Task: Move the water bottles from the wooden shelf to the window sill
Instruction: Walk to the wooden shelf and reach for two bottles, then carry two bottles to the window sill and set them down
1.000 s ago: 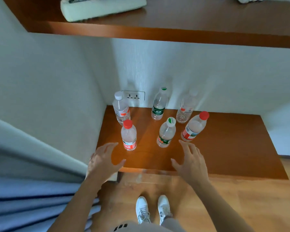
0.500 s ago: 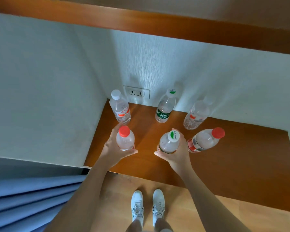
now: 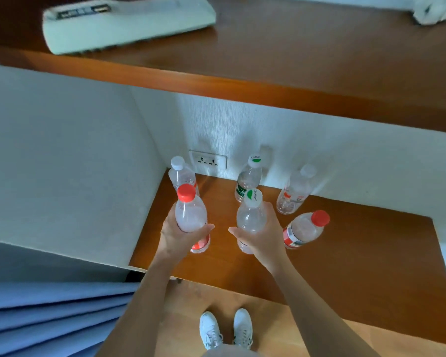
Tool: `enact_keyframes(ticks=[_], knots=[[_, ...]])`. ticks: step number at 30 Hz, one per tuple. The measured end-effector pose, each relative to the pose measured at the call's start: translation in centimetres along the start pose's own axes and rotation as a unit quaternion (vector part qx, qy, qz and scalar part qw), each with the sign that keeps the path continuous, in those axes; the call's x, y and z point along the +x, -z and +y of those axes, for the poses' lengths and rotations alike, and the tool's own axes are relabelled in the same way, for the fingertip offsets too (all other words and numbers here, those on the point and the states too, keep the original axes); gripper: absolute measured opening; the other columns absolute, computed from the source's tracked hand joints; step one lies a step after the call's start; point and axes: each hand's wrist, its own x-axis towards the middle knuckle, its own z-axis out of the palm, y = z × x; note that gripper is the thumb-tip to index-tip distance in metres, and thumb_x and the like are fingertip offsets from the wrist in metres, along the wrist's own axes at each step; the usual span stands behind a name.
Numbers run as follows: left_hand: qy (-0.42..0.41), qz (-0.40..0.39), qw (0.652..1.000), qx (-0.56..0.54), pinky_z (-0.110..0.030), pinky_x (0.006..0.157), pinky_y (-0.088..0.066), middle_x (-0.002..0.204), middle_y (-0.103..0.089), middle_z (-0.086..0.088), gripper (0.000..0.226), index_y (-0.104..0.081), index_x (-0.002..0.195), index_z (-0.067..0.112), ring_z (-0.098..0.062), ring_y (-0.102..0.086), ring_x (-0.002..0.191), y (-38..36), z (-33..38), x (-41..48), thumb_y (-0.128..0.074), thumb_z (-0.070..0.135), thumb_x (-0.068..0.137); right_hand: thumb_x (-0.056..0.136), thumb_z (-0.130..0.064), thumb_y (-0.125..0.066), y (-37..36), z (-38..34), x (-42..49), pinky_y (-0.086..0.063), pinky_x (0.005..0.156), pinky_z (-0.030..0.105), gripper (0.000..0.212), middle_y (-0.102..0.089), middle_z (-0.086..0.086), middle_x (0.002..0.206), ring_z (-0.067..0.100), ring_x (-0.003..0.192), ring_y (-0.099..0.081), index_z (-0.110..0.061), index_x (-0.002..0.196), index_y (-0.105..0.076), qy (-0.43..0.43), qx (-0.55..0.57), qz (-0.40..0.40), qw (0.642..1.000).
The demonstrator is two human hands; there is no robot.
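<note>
My left hand point(image 3: 177, 237) grips a red-capped water bottle point(image 3: 191, 215), raised a little off the wooden shelf point(image 3: 358, 266). My right hand point(image 3: 264, 237) grips a green-and-white-capped bottle point(image 3: 251, 215), also raised. Several bottles stay on the shelf: a white-capped one point(image 3: 180, 175) at the back left, a green-labelled one point(image 3: 249, 177) at the back middle, a white-capped one point(image 3: 295, 190) at the back right, and a red-capped one point(image 3: 304, 229) just right of my right hand. No window sill is in view.
A wall socket point(image 3: 207, 162) sits behind the bottles. An upper wooden shelf point(image 3: 268, 81) overhangs, with a pale flat device point(image 3: 129, 21) on it. Blue curtain folds point(image 3: 49, 315) hang at lower left. White walls close the shelf's left and back; my shoes point(image 3: 225, 328) stand on wood floor.
Both hands reached forward from the shelf's front edge, closed on the two front bottles and lifted them upward. The view tilted up, showing the upper shelf's top again.
</note>
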Motion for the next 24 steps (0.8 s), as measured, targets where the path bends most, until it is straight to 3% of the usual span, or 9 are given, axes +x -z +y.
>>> enact_keyframes(ticks=[3,7,11,16,18,20,22,24], knots=[[-0.042,-0.008,0.998,-0.048,-0.004,0.059,-0.047,0.097,-0.057,0.017,0.059,-0.045,0.106,0.043,-0.009,-0.062,0.089,0.9,2.0,-0.9,-0.087,0.021,0.071,0.064,-0.063,-0.079,0.7,-2.1,-0.3,-0.039,0.083,-0.005,0.081,-0.048,-0.032,0.115,-0.016,0.109,-0.050,-0.038,0.130,-0.039,0.017,0.021,0.033,0.999],[-0.074,-0.015,0.993,-0.095,-0.011,0.065,-0.051,0.101,-0.061,0.013,0.058,-0.047,0.109,0.045,-0.015,-0.064,0.095,2.3,4.4,-1.9,-0.083,0.041,0.064,0.066,-0.050,-0.087,2.1,-4.8,-0.6,-0.037,0.083,-0.007,0.081,-0.047,-0.032,0.115,-0.014,0.104,-0.051,-0.037,0.129,-0.039,0.050,0.025,0.049,0.997],[-0.091,0.000,0.987,-0.135,-0.011,0.064,-0.052,0.102,-0.063,0.009,0.057,-0.050,0.110,0.041,-0.017,-0.065,0.096,3.4,6.0,-2.8,-0.080,0.041,0.062,0.071,-0.041,-0.088,3.2,-6.7,-0.4,-0.039,0.083,-0.004,0.082,-0.053,-0.015,0.124,0.003,0.107,-0.054,-0.024,0.138,-0.045,0.062,0.030,0.064,0.996],[-0.104,0.026,0.979,-0.174,-0.020,0.075,-0.058,0.104,-0.067,0.005,0.065,-0.055,0.121,0.026,-0.017,-0.067,0.101,5.5,5.9,-3.6,-0.084,0.041,0.065,0.068,-0.047,-0.089,2.3,-8.7,-0.7,-0.043,0.095,0.014,0.090,-0.054,-0.006,0.134,0.010,0.119,-0.051,-0.029,0.142,-0.040,0.048,0.074,0.022,0.996],[-0.107,0.041,0.977,-0.180,-0.023,0.075,-0.058,0.099,-0.068,0.008,0.059,-0.057,0.116,0.026,-0.015,-0.068,0.099,6.8,5.3,-4.2,-0.084,0.040,0.066,0.063,-0.052,-0.085,1.2,-9.4,-1.1,-0.049,0.101,0.027,0.089,-0.054,-0.009,0.131,0.011,0.120,-0.053,-0.036,0.138,-0.040,0.056,0.097,-0.008,0.994],[-0.104,0.069,0.976,-0.181,-0.027,0.077,-0.059,0.095,-0.068,0.005,0.056,-0.058,0.111,0.023,-0.018,-0.068,0.095,8.3,4.5,-5.1,-0.083,0.042,0.065,0.064,-0.045,-0.088,-0.3,-10.2,-1.5,-0.053,0.102,0.036,0.084,-0.056,-0.010,0.127,0.010,0.119,-0.056,-0.037,0.134,-0.044,0.073,0.119,-0.041,0.989],[-0.094,0.108,0.974,-0.177,-0.028,0.078,-0.059,0.094,-0.066,-0.002,0.057,-0.058,0.110,0.019,-0.021,-0.067,0.092,9.7,3.3,-6.2,-0.083,0.043,0.065,0.066,-0.040,-0.091,-1.9,-11.1,-1.8,-0.054,0.102,0.039,0.086,-0.058,-0.007,0.129,0.010,0.121,-0.057,-0.032,0.138,-0.045,0.099,0.144,-0.087,0.981],[-0.075,0.149,0.971,-0.172,-0.024,0.076,-0.057,0.095,-0.065,-0.007,0.057,-0.057,0.110,0.015,-0.022,-0.066,0.092,11.1,2.2,-7.8,-0.082,0.042,0.065,0.066,-0.041,-0.090,-3.7,-12.0,-2.4,-0.052,0.105,0.034,0.091,-0.056,-0.009,0.133,0.005,0.125,-0.054,-0.031,0.143,-0.042,0.126,0.158,-0.142,0.969]])
